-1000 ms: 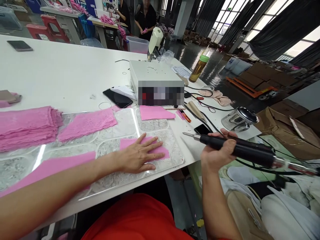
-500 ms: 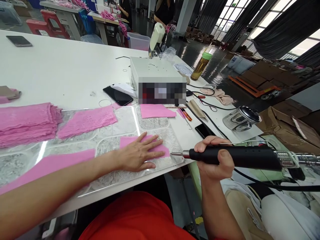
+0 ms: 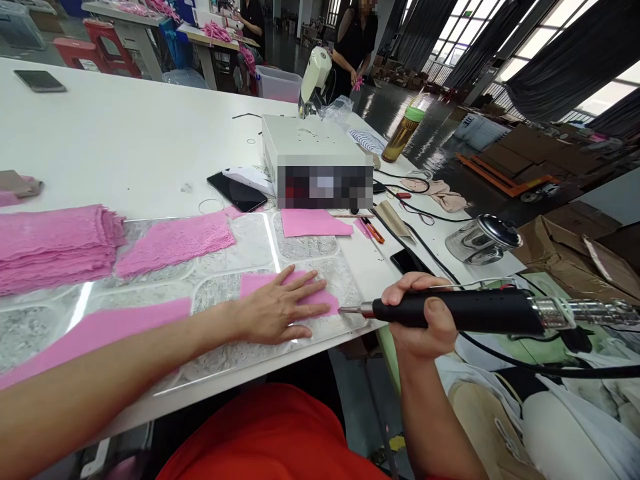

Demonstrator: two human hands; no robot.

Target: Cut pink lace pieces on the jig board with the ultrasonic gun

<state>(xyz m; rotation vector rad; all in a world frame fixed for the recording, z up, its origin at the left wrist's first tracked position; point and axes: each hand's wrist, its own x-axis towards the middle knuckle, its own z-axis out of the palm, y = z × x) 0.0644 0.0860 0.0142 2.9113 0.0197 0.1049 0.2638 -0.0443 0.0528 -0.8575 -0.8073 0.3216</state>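
Handheld tool [image 3: 480, 311], fisted in right hand [image 3: 423, 328], lies level, tip pointing left toward flat left hand [image 3: 273, 311].

my white bench [image 3: 125, 153] carries a clear mat [image 3: 250, 240] at its near edge, with a lace stack [image 3: 55, 243] on the left. behind the mat stand a box [image 3: 310, 143] and a phone [image 3: 236, 191]. a bottle [image 3: 403, 135] and a pot [image 3: 480, 239] stand to the right.

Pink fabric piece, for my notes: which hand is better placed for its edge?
Right, likely: right hand holds the black tool, tip beside the pink fabric piece; left hand pins it flat.
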